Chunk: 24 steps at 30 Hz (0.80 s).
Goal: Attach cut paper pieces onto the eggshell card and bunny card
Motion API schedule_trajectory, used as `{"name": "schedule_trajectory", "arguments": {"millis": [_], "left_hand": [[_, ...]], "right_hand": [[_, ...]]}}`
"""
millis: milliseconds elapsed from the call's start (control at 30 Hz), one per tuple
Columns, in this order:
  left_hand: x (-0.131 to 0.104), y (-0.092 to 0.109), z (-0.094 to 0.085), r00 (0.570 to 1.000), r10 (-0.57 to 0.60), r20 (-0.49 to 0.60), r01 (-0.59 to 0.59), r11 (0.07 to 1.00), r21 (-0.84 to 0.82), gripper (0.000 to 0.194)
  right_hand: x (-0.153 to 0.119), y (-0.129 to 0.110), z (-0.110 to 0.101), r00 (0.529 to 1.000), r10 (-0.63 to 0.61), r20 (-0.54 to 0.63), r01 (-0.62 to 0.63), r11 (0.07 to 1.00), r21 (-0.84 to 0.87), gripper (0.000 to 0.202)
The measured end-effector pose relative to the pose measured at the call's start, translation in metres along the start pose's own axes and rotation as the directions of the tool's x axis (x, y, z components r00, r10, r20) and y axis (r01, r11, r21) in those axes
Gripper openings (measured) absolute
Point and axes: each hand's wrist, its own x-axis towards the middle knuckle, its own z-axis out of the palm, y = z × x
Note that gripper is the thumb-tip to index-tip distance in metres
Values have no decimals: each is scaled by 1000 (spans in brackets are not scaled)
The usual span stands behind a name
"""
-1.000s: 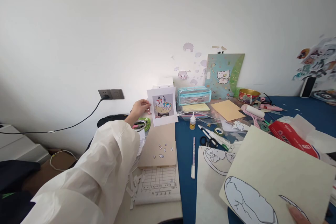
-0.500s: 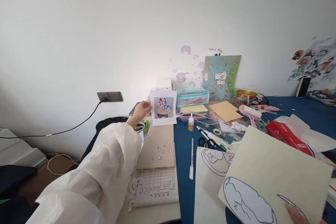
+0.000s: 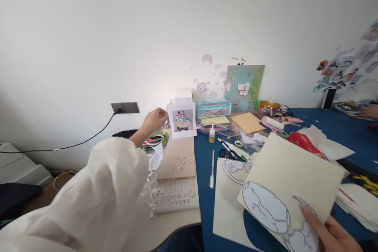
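My left hand (image 3: 154,121), in a loose white sleeve, is beside the left edge of a small printed picture (image 3: 182,120) of colourful cats on a round bed. Its fingers are loosely curled and slightly apart, with nothing visible between them. The picture stands upright against a white box (image 3: 182,96). At lower right, my right hand (image 3: 330,230) grips a cream sheet (image 3: 298,165) bearing white, black-outlined drawings, thumb on its face. Partly beneath that sheet lies another drawn sheet (image 3: 228,204). A beige board (image 3: 174,151) with small white oval cutouts lies before the picture.
A glue bottle (image 3: 212,134), a capped pen (image 3: 212,169), black scissors (image 3: 226,153) and a blue pencil case (image 3: 214,109) lie on the blue table. Paper scraps (image 3: 152,191) litter the left side. Another person's hand (image 3: 369,111) is at far right.
My left hand has drawn slightly left, off the picture's edge. The cream sheet has come up and left, showing more of my right hand. The view has turned a little right.
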Motion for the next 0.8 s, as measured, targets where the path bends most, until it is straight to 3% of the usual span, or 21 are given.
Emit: {"name": "schedule_trajectory", "arguments": {"millis": [67, 133, 233, 333, 467, 600, 700, 800], "left_hand": [[-20, 29, -2, 988, 115, 100, -117, 993, 9, 11], [-43, 60, 6, 936, 242, 258, -244, 969, -23, 10], [-73, 105, 37, 757, 388, 525, -403, 911, -93, 16], [-90, 136, 84, 620, 403, 673, -497, 865, -60, 27], [-87, 152, 135, 510, 329, 795, -575, 818, 30, 27], [-76, 158, 159, 423, 265, 866, -597, 801, 47, 29], [-71, 163, 170, 394, 224, 891, -575, 817, 49, 31], [-69, 167, 182, 402, 176, 898, -513, 856, 62, 30]], "right_hand": [[-13, -9, 5, 998, -59, 29, 56, 994, 90, 84], [-18, -12, 5, 992, -123, 19, 119, 984, 134, 91], [-16, -14, -1, 987, -160, 23, 154, 974, 164, 95], [-15, -17, -6, 983, -178, 47, 166, 968, 191, 95], [-16, -19, -8, 988, -146, 57, 133, 974, 186, 91], [-10, -17, -10, 988, -126, 84, 105, 971, 213, 94], [-5, -15, -10, 988, -113, 104, 85, 968, 237, 95], [-4, -14, -9, 981, -145, 130, 113, 967, 230, 95]]}}
